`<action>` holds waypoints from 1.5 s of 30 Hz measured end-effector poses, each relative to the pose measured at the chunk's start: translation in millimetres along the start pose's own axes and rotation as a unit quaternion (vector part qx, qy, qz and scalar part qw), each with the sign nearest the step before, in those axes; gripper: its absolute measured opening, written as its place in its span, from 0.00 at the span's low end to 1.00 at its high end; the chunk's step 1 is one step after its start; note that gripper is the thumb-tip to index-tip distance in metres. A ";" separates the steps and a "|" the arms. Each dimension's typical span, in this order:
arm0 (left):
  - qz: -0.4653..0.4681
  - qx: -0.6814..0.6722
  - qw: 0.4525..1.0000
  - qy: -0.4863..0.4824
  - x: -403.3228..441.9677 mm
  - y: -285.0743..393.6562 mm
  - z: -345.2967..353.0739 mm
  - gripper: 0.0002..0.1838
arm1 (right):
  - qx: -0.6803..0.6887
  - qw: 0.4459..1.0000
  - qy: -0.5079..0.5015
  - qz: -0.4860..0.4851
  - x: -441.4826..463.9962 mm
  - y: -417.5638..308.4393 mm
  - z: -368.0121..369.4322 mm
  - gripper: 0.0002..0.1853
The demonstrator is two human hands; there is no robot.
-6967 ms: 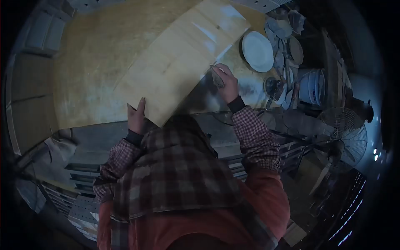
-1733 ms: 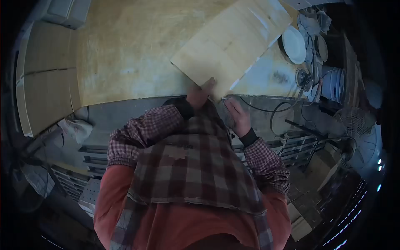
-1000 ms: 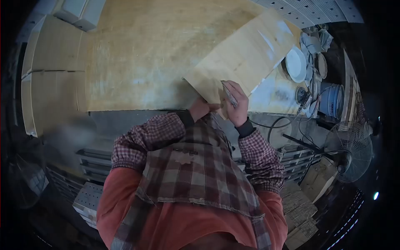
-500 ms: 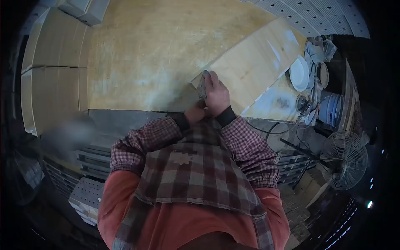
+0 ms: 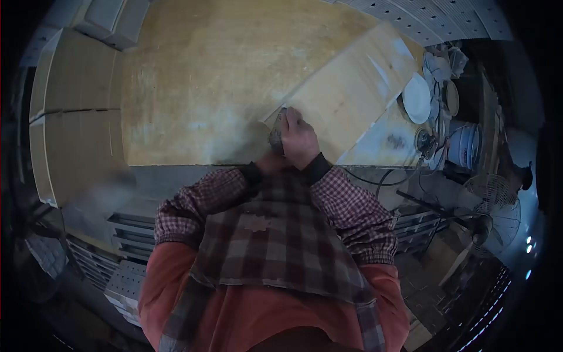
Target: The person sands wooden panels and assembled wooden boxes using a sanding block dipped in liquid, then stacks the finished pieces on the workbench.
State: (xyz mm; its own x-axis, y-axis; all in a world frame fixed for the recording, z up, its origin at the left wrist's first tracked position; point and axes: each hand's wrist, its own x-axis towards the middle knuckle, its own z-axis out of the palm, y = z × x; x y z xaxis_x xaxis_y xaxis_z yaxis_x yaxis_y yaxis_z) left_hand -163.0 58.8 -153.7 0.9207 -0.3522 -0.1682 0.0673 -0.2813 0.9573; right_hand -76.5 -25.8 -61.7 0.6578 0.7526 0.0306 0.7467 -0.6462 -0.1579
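- The right hand [image 5: 299, 138] was closed around a grey-brown pad [image 5: 276, 136], with its fingers bent along the pad's side. The pad stood at the left corner of the board's near end.
- 1.7 s before, that hand had been at the right side of the same end; by this moment it had crossed to the left corner, much as it was 0.5 s earlier.
- The left hand [image 5: 271, 164] was low by the near edge of the table, just beside the right hand and partly hidden by it and the pad. Whether its fingers were closed on anything could not be told.
- 7 s earlier, the 2 hands had been well apart, the left thumb lying on top of the board.
- The pale wooden board [image 5: 346, 94] lay slantwise on the yellowish table [image 5: 193, 76], its near end by the hands and its far end toward the upper right.
- A white bowl [image 5: 416, 98] sat near the board's right edge, as in the earlier views, with a blue bucket [image 5: 464, 145] beyond it toward the fan [image 5: 498, 205].
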 end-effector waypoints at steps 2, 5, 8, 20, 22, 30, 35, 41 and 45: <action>-0.037 -0.071 0.996 -0.032 1.0 2.6 -7.3 0.29 | 0.068 0.998 -0.007 0.005 -0.8 3.6 -9.7 0.22; -0.111 -0.237 0.965 -0.001 -2.4 11.3 -23.1 0.33 | 0.258 0.959 0.095 0.067 -5.6 22.3 -16.8 0.21; -0.148 -0.285 0.947 0.034 -18.0 -2.5 -31.0 0.32 | 0.291 0.929 0.186 0.135 3.2 36.0 -16.4 0.19; -0.199 -0.303 0.912 0.193 -23.1 -54.5 -49.7 0.19 | 0.279 0.949 0.124 0.082 19.0 51.0 -6.8 0.17; -0.182 -0.162 0.937 0.250 -17.6 -72.1 -50.7 0.14 | 0.284 0.938 0.146 0.133 21.7 51.6 -12.8 0.19; -0.079 0.265 0.879 0.388 27.9 -52.9 -112.0 0.24 | 0.355 0.871 0.199 0.277 33.0 95.1 -23.5 0.13; -0.104 0.452 0.828 0.316 70.3 -58.8 -122.2 0.27 | 0.241 0.911 0.244 0.230 51.9 126.5 -16.5 0.17; -0.111 0.479 0.816 0.302 97.8 -61.3 -132.5 0.28 | 0.088 0.966 0.160 0.183 68.7 122.4 -13.0 0.22; -0.121 0.516 0.801 0.278 98.5 -63.5 -138.1 0.30 | -0.077 0.985 0.067 0.139 65.7 118.8 -9.9 0.18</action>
State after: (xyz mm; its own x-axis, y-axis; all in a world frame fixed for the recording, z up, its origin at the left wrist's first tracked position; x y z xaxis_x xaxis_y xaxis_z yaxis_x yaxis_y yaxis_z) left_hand -23.5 165.3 -198.6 0.9771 0.1953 0.0850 0.1800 -0.9705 0.1601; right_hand 56.4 -54.4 -68.7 0.8387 0.5267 0.1383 0.5347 -0.8446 -0.0265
